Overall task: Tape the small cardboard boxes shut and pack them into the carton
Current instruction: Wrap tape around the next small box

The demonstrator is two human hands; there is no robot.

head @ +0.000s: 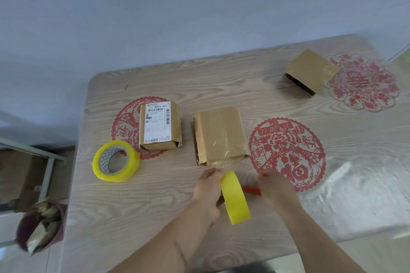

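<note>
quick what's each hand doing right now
Left hand: gripping the yellow tape roll.
Right hand: fingers pointing down near a red tool; grip cannot be told.

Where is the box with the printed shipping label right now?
In the head view, the labelled box stands left of centre on the table, over a red paper cutting, with the big tape roll just in front-left and the plain box to its right.

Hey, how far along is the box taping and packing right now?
Partly done. The middle box already shows clear tape across it, and the far box has tape at one end. In hand: the left hand holds a yellow tape roll upright, with the right hand beside it. The labelled box shows no clear tape, and nothing is packed; no carton is identifiable.
</note>
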